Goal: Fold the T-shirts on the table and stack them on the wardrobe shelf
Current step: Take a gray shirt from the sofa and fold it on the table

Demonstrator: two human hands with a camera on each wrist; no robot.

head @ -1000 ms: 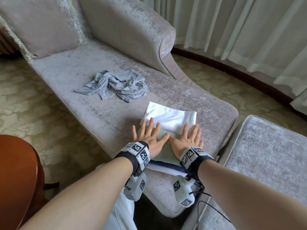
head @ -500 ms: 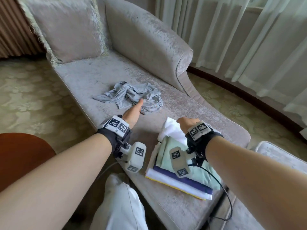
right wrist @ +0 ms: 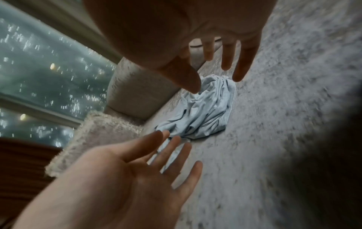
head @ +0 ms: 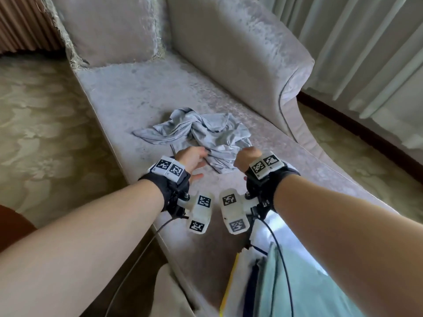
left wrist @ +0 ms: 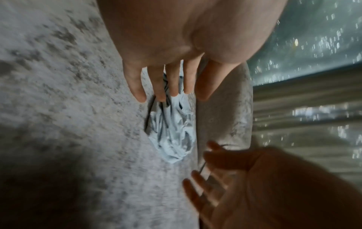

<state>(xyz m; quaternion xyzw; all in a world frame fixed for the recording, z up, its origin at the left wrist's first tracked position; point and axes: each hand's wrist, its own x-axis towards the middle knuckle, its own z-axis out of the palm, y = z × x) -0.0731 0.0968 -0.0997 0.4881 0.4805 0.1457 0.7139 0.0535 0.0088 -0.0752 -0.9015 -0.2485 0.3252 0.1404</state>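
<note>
Over the crumpled pale-grey T-shirt [head: 201, 136] our left hand [head: 192, 160] and right hand [head: 248, 157] reach, fingers released; next we grasp and spread it.

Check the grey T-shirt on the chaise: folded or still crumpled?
Crumpled. The grey T-shirt lies in a twisted, wrinkled heap on the chaise, with no flat folds; both open hands reach toward it.

A crumpled shirt [head: 201, 133] lies mid-seat on the chaise [head: 128, 97], a cushion [head: 107, 28] behind it, the left hand [head: 192, 160] and right hand [head: 247, 157] at its near edge, folded shirts [head: 304, 289] nearer right.
</note>
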